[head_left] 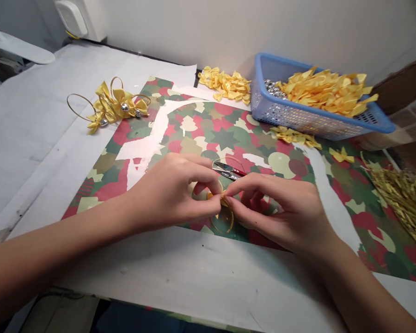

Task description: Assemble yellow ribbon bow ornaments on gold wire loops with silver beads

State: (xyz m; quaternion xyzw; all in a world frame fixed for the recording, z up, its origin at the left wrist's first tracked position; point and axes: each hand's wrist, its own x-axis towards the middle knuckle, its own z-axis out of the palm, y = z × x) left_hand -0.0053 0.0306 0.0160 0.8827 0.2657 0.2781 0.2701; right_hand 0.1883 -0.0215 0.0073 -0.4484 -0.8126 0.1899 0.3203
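The left hand (169, 192) and right hand (277, 212) hold their grips clamped together at the fingertips on a yellow ribbon piece (223, 200) at a gold wire loop (225, 219), positioned over patterned paper (208, 134), just beside red-handled thread snips (227, 170).

White-covered surface (38, 152) bearing craft materials.
Across it, camouflage-print paper (194, 129), blue plastic basket (298, 118), yellow ribbon pieces (225, 84), gold tinsel strands (402, 203).

Two bare, slender forearms (45, 259) — long, tapering fingers (263, 185).
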